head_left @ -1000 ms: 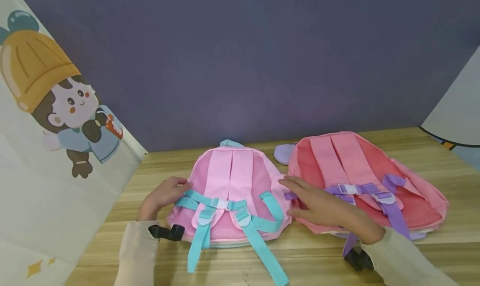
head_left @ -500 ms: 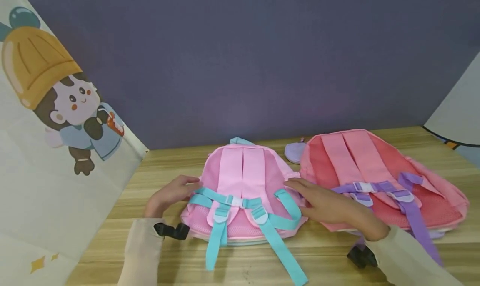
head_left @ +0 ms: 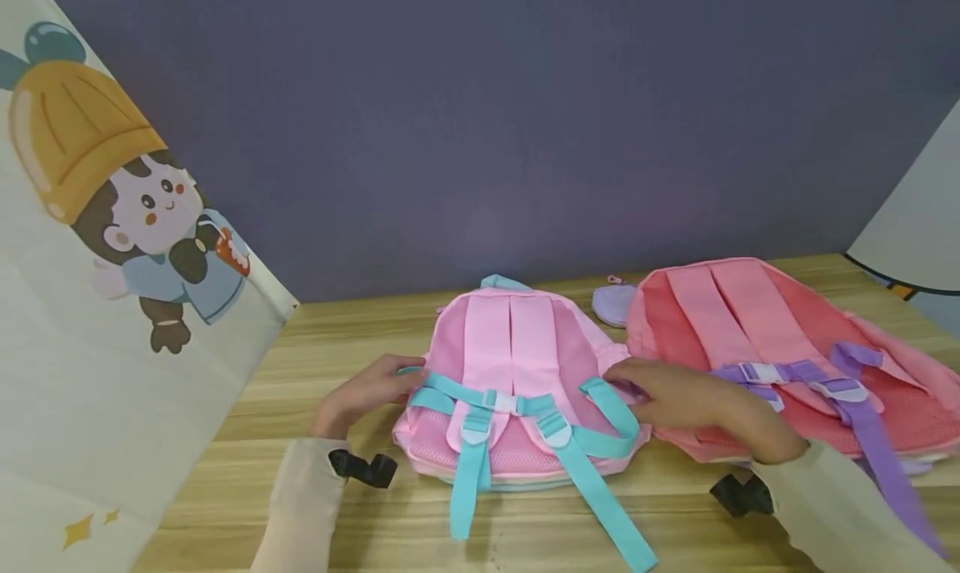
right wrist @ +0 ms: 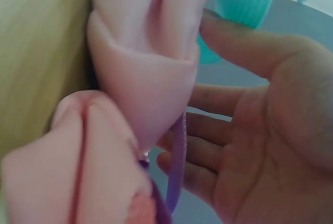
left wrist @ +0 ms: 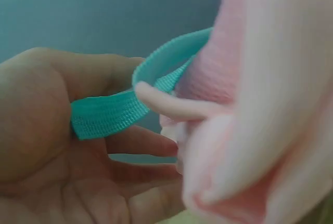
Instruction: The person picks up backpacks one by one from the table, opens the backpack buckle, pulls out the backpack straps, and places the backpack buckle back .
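Note:
In the head view a pink backpack with teal straps lies back-panel up on the wooden table. My left hand is at its left side; in the left wrist view a teal strap crosses in front of the palm, and the extended fingers reach the pink fabric. My right hand is at the opposite side, its thumb close to a teal strap and its loosely extended fingers partly hidden behind the bag's side.
A coral-red backpack with purple straps lies against the pink one's right side. A small lilac pouch sits between them at the back. A dark wall panel stands behind the table, and a cartoon-printed white panel borders the left.
The pink backpack has slid to the right across the table, with both hands moving along at its sides. The red backpack and lilac pouch have shifted right too.

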Available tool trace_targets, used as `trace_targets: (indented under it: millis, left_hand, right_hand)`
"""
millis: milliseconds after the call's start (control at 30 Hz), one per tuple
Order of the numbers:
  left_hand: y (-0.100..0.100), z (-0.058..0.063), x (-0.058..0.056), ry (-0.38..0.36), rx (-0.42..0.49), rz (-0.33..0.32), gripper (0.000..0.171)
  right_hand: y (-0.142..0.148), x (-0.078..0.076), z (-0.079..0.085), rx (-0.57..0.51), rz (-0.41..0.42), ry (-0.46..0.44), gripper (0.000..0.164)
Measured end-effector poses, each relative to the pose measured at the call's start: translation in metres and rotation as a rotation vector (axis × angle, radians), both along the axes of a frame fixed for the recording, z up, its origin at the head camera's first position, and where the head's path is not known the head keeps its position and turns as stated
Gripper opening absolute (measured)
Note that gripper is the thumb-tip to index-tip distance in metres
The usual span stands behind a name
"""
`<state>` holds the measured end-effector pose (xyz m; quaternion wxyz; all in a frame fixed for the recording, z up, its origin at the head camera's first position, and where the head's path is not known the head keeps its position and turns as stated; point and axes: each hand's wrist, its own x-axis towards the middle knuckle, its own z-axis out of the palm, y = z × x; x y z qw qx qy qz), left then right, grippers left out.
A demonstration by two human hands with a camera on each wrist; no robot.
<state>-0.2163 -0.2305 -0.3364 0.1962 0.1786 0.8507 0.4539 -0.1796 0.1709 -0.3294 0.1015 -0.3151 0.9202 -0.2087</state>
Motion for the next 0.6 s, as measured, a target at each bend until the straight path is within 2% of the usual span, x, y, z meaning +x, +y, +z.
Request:
trace_targets:
  millis: [100, 367, 500, 600]
  left_hand:
    - [-0.001, -0.004, -0.004, 0.008, 0.006, -0.009, 0.053]
    - [0.010, -0.005, -0.001, 0.006, 0.024, -0.064, 0.052]
    - [0.016, -0.006, 0.000, -0.008, 0.034, -0.073, 0.056]
    - [0.022, -0.007, 0.001, 0.007, 0.008, -0.072, 0.059]
  right_hand:
    - [-0.003, -0.003, 0.001, 0.024, -0.029, -0.008, 0.049]
    - [0.010, -0.006, 0.006, 0.051, -0.055, -0.054, 0.049]
    - [0.015, -0.006, 0.008, 0.068, -0.075, -0.078, 0.051]
    - [0.020, -0.006, 0.009, 0.086, -0.101, -0.093, 0.052]
